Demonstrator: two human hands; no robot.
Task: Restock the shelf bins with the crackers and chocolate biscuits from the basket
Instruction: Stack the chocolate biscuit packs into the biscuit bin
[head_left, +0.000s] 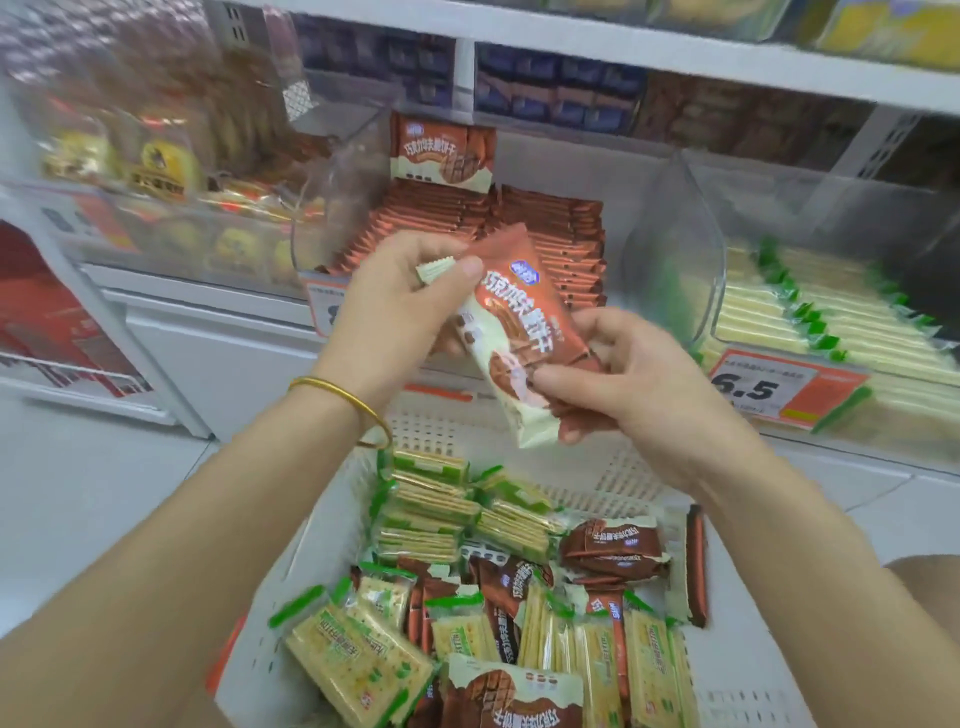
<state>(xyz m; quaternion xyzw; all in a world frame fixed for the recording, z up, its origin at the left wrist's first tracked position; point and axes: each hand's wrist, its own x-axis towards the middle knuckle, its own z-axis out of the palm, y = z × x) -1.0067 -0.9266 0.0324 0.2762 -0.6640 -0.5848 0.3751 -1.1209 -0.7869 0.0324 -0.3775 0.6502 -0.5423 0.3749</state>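
The basket (613, 467) sits in front of and below the shelf bins. Cracker packs (431, 504) lie along its left side and back, and chocolate biscuit packs (613, 551) toward its right side and front. Above its back edge, the left hand (395, 306) and right hand (634, 384) hold a single biscuit pack (519, 332) before the middle bin (332, 208). The right bin (670, 249) and left bin (156, 223) flank it.

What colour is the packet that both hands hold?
The packet is reddish brown with cream white, clearest in the head view.

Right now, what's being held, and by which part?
A chocolate biscuit packet: the left hand pinches its upper crimped end, the right hand grips its lower end.
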